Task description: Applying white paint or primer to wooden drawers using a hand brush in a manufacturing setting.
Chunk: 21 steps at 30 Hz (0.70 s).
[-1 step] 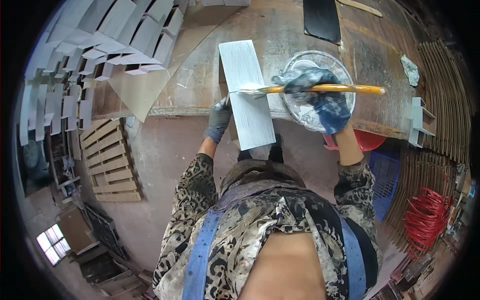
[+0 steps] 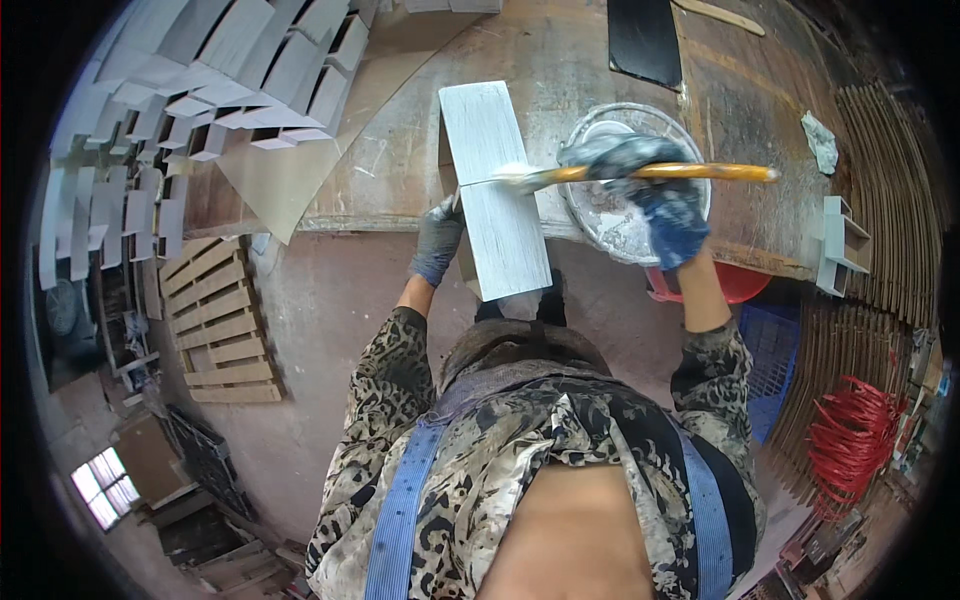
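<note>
A long white-painted board [image 2: 497, 195] lies across the front edge of a worn wooden workbench [image 2: 560, 60], its near end sticking out over the floor. My left hand [image 2: 437, 240], in a grey glove, grips the board's left edge. My right hand [image 2: 665, 205], in a blue paint-smeared glove, holds a paintbrush by its orange handle [image 2: 705, 172]. The bristles [image 2: 515, 178] rest on the middle of the board. Under my right hand stands a round paint bucket [image 2: 612, 228] smeared with white paint.
Several rows of white-painted boards [image 2: 250, 70] lean at the upper left. A wooden pallet [image 2: 220, 320] lies on the floor to the left. A red basin [image 2: 740, 285], a blue crate [image 2: 775, 350] and a red coil [image 2: 850, 430] sit at the right. A black sheet [image 2: 645, 40] lies on the bench.
</note>
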Motion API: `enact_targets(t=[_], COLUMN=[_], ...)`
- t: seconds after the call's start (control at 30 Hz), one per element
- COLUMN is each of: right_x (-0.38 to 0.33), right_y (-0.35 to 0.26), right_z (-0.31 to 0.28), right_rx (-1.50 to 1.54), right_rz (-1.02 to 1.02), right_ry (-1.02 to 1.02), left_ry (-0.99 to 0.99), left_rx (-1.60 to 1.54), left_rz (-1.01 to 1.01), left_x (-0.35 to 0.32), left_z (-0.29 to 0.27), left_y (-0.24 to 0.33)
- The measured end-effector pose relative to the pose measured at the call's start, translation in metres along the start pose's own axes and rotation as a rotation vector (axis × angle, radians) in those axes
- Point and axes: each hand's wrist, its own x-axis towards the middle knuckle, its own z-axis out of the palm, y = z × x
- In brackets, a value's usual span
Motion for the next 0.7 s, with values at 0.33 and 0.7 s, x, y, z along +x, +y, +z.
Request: enact_targets(t=[0.33,0.7], right_x=[-0.004,-0.02], right_y=[-0.057,-0.101], right_z=[0.027,0.029], right_rx=[0.544,0.256], right_rz=[-0.452,-0.355], right_ry=[-0.394,-0.518], left_ry=[0.066,0.069], left_rx=[0.076,0.121], left_rz=[0.059,0.136], left_x=[0.002,0.009], left_z=[0.001,0.014], left_y=[-0.007,-0.017])
